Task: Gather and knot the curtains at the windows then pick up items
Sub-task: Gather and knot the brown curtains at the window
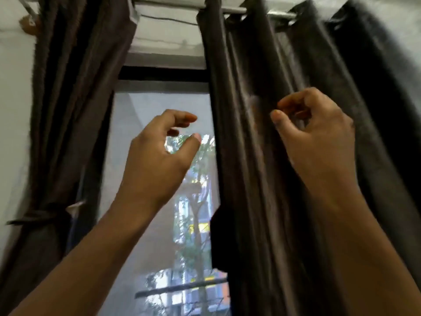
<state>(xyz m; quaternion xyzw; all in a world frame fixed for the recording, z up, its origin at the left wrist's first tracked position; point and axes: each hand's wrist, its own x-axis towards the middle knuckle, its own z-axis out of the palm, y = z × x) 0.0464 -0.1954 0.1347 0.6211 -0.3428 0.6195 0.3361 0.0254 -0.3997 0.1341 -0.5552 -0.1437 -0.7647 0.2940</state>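
Note:
Two dark brown curtains hang at a window (159, 169). The left curtain (66, 115) is gathered at the side and bound by a tie-back (38, 216) low down. The right curtain (255, 156) hangs loose from its rod (237, 10) in long folds. My left hand (157, 160) is raised in front of the glass, just left of the right curtain's edge, fingers and thumb curved with a gap between them and nothing held. My right hand (316, 137) is up against the right curtain's folds, fingers curved; no fold shows between thumb and fingers.
A pale wall (13, 92) lies to the left of the left curtain. A thin cable (168, 19) runs above the window frame. Trees and buildings show through the glass.

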